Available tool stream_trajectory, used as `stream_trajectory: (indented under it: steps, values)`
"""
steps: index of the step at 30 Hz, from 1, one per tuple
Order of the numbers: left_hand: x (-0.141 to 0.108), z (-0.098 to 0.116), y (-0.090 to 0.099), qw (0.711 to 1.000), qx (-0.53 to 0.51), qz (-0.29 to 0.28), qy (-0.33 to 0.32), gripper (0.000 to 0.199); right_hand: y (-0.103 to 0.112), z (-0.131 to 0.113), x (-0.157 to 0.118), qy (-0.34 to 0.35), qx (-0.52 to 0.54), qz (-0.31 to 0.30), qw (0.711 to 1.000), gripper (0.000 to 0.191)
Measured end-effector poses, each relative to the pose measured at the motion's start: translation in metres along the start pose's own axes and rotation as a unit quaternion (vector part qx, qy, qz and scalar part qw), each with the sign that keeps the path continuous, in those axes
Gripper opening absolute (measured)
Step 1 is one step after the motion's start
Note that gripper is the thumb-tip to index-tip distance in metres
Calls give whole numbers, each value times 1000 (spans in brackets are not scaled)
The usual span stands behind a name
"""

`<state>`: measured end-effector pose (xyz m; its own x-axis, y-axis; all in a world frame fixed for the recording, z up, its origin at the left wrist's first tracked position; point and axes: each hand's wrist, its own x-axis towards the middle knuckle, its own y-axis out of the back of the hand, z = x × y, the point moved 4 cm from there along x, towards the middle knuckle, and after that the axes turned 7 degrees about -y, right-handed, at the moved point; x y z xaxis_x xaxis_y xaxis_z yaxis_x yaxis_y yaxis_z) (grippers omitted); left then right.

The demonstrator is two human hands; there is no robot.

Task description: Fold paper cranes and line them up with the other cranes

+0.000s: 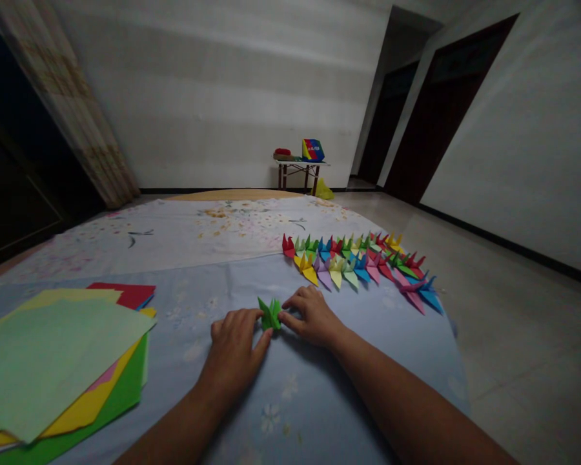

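Note:
A small green paper crane (271,315) stands at the middle of the blue flowered cloth, its folded points upward. My left hand (237,345) holds its left side, with the thumb at the lower front edge and the index finger behind. On the other side, my right hand (314,318) pinches the crane's right edge between thumb and index finger. Rows of finished paper cranes (336,270) in many colours stand beyond my right hand. To the left of my left hand lies a stack of coloured paper sheets (62,355), pale green on top.
The round table's tablecloth (213,236) is white with flowers toward the back. By the far wall a small side table (300,163) carries a multicoloured box (312,150) and a red item. A yellow bag (324,190) sits on the floor beside it. Dark doors are at right.

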<state>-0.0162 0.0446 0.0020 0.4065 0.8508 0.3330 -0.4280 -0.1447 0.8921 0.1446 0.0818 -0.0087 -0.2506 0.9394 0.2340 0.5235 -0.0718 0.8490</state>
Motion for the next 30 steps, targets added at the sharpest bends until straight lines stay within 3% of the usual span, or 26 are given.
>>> stream_trajectory:
  steps: [7, 15, 22, 30]
  values:
    - [2, -6, -6, 999, -33, -9, 37, 27, -2, -3, 0, 9, 19, -40, 999, 26]
    - [5, -7, -3, 985, -156, 36, 59, 30, -2, -4, 1, 26, 101, -45, 993, 29]
    - [7, -7, -4, 919, -371, 86, 99, 36, 7, -10, -2, 70, 223, -6, 972, 36]
    - [10, -11, -10, 845, -499, 121, 150, 39, 7, -16, -4, 113, 261, 31, 958, 34]
